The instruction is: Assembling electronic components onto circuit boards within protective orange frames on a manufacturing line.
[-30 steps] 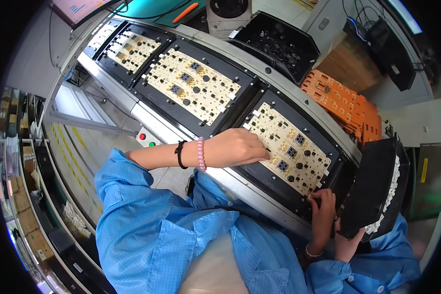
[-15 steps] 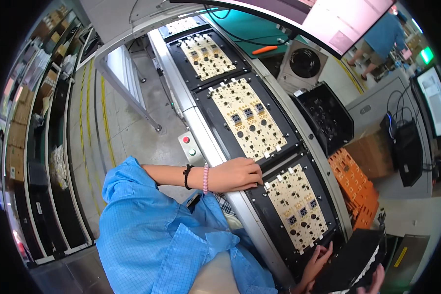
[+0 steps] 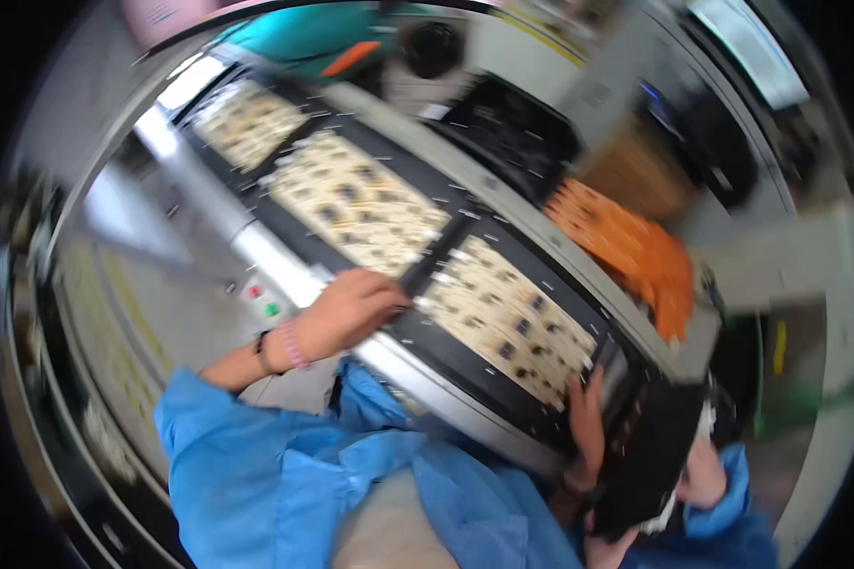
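My left hand (image 3: pixel 353 308), with a pink bead bracelet and a black band at the wrist, is palm-down at the rail-side edge of the line, by the gap between two black carriers. Its fingers are bent and close together, and motion blurs what their tips touch. The nearest carrier (image 3: pixel 403 332) holds a cream circuit board panel (image 3: pixel 484 313) with small dark parts. Beside that panel's near right end is my right hand (image 3: pixel 586 427), fingers stretched out and apart, nothing seen in them. Another cream panel (image 3: pixel 351 209) lies in the carrier beyond.
At lower right, another person's hands (image 3: pixel 702 474) hold a black box-like object (image 3: pixel 650 465) close to my right hand. Orange slotted plates (image 3: pixel 626 247) and a black bin (image 3: pixel 508 128) lie beyond the far rail. A red-and-green button box (image 3: pixel 263 299) is left of the near rail (image 3: pixel 294 275).
The view has swung to the right and blurred. My left hand stays by the gap between carriers. My right hand's fingers have straightened. More of the other person's blue sleeve shows.
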`<state>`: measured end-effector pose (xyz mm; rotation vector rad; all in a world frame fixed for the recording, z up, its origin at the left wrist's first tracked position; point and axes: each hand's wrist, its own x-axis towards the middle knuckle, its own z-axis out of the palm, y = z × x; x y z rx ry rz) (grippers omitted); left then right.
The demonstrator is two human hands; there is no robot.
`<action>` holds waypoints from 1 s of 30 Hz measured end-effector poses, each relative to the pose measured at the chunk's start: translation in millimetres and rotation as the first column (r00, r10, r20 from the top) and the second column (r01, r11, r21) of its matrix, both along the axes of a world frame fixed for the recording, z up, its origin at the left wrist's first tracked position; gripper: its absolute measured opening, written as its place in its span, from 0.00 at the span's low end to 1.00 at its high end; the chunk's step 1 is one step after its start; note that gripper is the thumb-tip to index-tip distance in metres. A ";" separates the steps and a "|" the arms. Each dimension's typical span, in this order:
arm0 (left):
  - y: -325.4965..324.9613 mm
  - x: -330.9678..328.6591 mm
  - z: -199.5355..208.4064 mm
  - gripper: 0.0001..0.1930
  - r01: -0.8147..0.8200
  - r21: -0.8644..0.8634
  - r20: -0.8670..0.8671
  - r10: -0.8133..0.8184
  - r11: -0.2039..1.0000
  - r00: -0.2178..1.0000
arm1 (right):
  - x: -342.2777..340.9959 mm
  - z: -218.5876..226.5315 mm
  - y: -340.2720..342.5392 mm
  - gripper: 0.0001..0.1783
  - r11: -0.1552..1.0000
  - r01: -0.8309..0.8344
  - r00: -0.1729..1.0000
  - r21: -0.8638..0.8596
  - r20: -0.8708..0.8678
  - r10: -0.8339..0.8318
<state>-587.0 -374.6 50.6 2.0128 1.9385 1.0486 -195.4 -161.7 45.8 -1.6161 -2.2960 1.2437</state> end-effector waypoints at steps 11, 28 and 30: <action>50.1 19.3 25.9 0.14 0.049 -0.087 -0.030 -0.052 0.995 0.998 | -4.2 -20.3 6.2 0.48 0.998 0.048 0.974 0.031 -0.224 -0.040; 185.5 -12.2 30.5 0.21 0.127 0.116 0.075 -0.136 0.985 0.988 | 2.8 -5.6 -7.7 0.39 0.794 -0.168 0.979 0.584 0.005 0.204; 205.1 3.3 44.8 0.20 0.160 0.116 0.323 -0.190 0.980 0.927 | -15.4 31.5 -18.5 0.31 0.813 -0.167 0.947 0.558 -0.139 0.290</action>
